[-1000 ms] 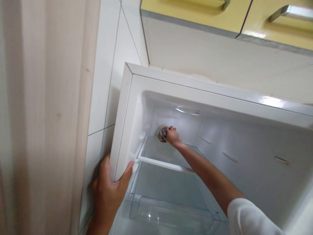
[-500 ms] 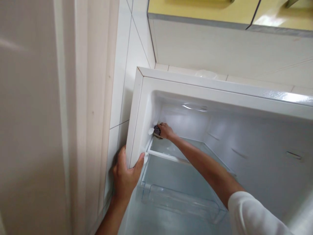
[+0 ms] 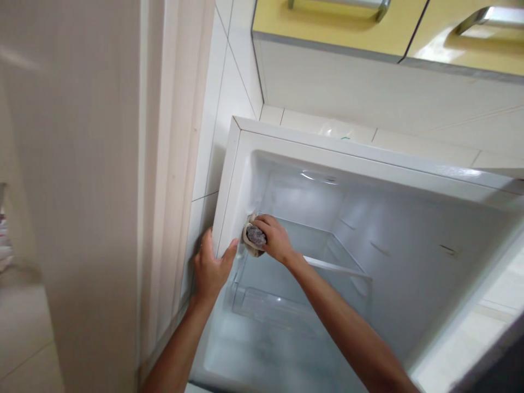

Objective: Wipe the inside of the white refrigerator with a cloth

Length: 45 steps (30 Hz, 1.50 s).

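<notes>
An open white fridge (image 3: 368,158) fills the middle and right of the view, its inside bare. My right hand (image 3: 275,238) reaches in and is closed on a bunched grey and beige cloth (image 3: 254,238), pressed against the inner left wall near the front edge, just above a glass shelf (image 3: 323,248). My left hand (image 3: 210,267) grips the fridge's left front edge from outside, thumb on the inner rim and fingers round the outer side.
A clear plastic drawer (image 3: 266,308) sits under the shelf. A pale door frame (image 3: 102,180) and white wall tiles (image 3: 221,109) stand close on the left. Yellow cupboards with metal handles (image 3: 339,22) hang above the fridge.
My right hand with the cloth has moved from the back of the left wall forward to its front edge. My left hand stays on the fridge edge. The view has shifted left.
</notes>
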Motion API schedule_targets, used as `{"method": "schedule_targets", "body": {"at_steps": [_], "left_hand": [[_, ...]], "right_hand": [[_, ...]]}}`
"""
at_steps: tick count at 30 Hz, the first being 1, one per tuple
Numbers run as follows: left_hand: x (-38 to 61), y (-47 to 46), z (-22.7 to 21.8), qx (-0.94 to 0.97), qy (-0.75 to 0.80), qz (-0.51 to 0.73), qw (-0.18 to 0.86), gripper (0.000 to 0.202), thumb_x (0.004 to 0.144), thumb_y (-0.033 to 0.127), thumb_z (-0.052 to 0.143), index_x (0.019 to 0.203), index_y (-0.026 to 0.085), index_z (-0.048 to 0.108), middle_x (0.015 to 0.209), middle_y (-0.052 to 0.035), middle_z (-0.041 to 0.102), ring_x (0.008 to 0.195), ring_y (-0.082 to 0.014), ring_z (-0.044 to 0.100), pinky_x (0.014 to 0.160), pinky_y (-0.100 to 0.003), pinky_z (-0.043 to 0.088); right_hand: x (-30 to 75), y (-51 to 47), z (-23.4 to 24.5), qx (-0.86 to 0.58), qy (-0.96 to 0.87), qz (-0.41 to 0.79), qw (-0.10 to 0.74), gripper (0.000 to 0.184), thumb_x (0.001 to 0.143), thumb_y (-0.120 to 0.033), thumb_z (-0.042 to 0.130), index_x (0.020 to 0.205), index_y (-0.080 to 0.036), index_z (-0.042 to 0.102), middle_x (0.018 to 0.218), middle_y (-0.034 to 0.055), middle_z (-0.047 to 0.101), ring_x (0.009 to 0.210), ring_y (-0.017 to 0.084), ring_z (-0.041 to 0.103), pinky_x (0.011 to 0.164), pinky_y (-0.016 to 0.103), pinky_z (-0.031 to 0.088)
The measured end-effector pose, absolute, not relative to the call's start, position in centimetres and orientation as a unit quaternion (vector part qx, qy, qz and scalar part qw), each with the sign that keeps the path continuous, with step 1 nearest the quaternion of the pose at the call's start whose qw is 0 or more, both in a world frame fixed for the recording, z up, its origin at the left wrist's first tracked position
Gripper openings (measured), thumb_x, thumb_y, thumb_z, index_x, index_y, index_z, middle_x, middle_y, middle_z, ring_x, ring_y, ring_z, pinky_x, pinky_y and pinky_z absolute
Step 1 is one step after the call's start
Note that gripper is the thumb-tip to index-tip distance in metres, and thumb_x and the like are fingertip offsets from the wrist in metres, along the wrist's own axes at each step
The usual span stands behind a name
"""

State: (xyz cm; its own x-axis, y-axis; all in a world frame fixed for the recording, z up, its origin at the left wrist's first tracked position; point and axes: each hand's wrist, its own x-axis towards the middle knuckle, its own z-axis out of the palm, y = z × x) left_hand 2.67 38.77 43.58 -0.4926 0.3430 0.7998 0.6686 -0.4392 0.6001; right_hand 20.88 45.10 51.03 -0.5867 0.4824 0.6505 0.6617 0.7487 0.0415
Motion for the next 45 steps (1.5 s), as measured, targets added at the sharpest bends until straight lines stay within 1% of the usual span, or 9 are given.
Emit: {"method": "schedule_targets", "body": {"at_steps": [7, 16, 19, 24, 27, 33, 37, 40, 45], "left_hand": [[2.7, 38.6, 43.7, -0.487, -0.522, -0.691, 0.113, 0.061, 0.088, 0.059, 0.065, 0.128, 0.013, 0.059, 0.115, -0.0188, 0.075, 0.104, -0.0306, 0.075, 0.083, -0.038, 0.059], [2.5, 38.5, 43.9, -0.489, -0.535, -0.682, 0.100, 0.060, 0.085, 0.054, 0.070, 0.129, 0.014, 0.061, 0.112, -0.0159, 0.075, 0.102, -0.0302, 0.074, 0.083, -0.038, 0.057], [2.4, 38.5, 44.0, -0.488, -0.539, -0.680, 0.092, 0.062, 0.083, 0.053, 0.072, 0.130, 0.014, 0.060, 0.114, -0.0163, 0.075, 0.103, -0.0311, 0.074, 0.083, -0.038, 0.057], [2.4, 38.5, 44.2, -0.487, -0.539, -0.683, 0.077, 0.063, 0.082, 0.053, 0.072, 0.129, 0.013, 0.061, 0.108, -0.0161, 0.074, 0.096, -0.0311, 0.073, 0.078, -0.038, 0.056], [2.4, 38.5, 44.2, -0.488, -0.532, -0.688, 0.078, 0.062, 0.081, 0.053, 0.072, 0.128, 0.013, 0.061, 0.107, -0.0149, 0.074, 0.095, -0.0307, 0.073, 0.078, -0.038, 0.056], [2.2, 38.6, 43.9, -0.492, -0.534, -0.682, 0.089, 0.062, 0.081, 0.053, 0.073, 0.128, 0.014, 0.062, 0.107, -0.0142, 0.075, 0.094, -0.0298, 0.074, 0.079, -0.037, 0.057], [2.2, 38.5, 43.8, -0.493, -0.533, -0.679, 0.105, 0.060, 0.083, 0.054, 0.072, 0.126, 0.013, 0.062, 0.105, -0.0144, 0.076, 0.093, -0.0299, 0.075, 0.076, -0.036, 0.057], [2.2, 38.6, 43.8, -0.487, -0.534, -0.680, 0.120, 0.058, 0.084, 0.055, 0.071, 0.125, 0.015, 0.063, 0.105, -0.0130, 0.076, 0.092, -0.0291, 0.075, 0.076, -0.036, 0.058], [2.3, 38.8, 43.6, -0.485, -0.525, -0.685, 0.142, 0.061, 0.084, 0.055, 0.071, 0.128, 0.014, 0.063, 0.106, -0.0145, 0.076, 0.091, -0.0293, 0.075, 0.076, -0.037, 0.058]], "right_hand": [[20.6, 40.5, 48.7, -0.228, -0.851, -0.155, 0.447, 0.042, 0.089, -0.018, 0.063, 0.130, -0.026, 0.062, 0.129, 0.0104, 0.064, 0.127, 0.026, 0.055, 0.110, 0.046, 0.048], [25.2, 42.8, 51.2, -0.350, -0.785, -0.205, 0.468, 0.042, 0.086, -0.024, 0.065, 0.128, -0.022, 0.062, 0.132, 0.0113, 0.064, 0.124, 0.026, 0.057, 0.108, 0.044, 0.048], [28.7, 44.1, 52.9, -0.466, -0.733, -0.257, 0.423, 0.040, 0.088, -0.022, 0.060, 0.128, -0.019, 0.062, 0.134, 0.0128, 0.063, 0.126, 0.028, 0.053, 0.111, 0.043, 0.043], [35.0, 46.8, 54.2, -0.676, -0.594, -0.340, 0.273, 0.034, 0.097, -0.020, 0.047, 0.127, -0.019, 0.062, 0.130, 0.0144, 0.063, 0.123, 0.030, 0.051, 0.104, 0.044, 0.041], [38.1, 48.5, 53.4, -0.703, -0.581, -0.346, 0.222, 0.033, 0.099, -0.015, 0.039, 0.116, -0.016, 0.068, 0.122, 0.0174, 0.066, 0.118, 0.032, 0.052, 0.104, 0.050, 0.038], [40.8, 51.6, 51.4, -0.694, -0.614, -0.355, 0.123, 0.032, 0.098, -0.011, 0.043, 0.106, -0.015, 0.074, 0.113, 0.0168, 0.069, 0.116, 0.029, 0.053, 0.111, 0.059, 0.025], [41.3, 54.2, 51.8, -0.691, -0.623, -0.357, 0.085, 0.023, 0.094, -0.010, 0.052, 0.098, -0.014, 0.075, 0.104, 0.0152, 0.072, 0.109, 0.027, 0.058, 0.111, 0.059, 0.028], [41.6, 56.1, 52.2, -0.692, -0.626, -0.355, 0.056, 0.015, 0.097, -0.022, 0.059, 0.101, -0.015, 0.072, 0.108, 0.0091, 0.071, 0.113, 0.025, 0.061, 0.112, 0.056, 0.035], [42.1, 57.8, 52.3, -0.700, -0.626, -0.343, 0.011, 0.028, 0.096, -0.039, 0.065, 0.111, -0.015, 0.067, 0.121, 0.0084, 0.067, 0.119, 0.024, 0.061, 0.108, 0.052, 0.046]]}}
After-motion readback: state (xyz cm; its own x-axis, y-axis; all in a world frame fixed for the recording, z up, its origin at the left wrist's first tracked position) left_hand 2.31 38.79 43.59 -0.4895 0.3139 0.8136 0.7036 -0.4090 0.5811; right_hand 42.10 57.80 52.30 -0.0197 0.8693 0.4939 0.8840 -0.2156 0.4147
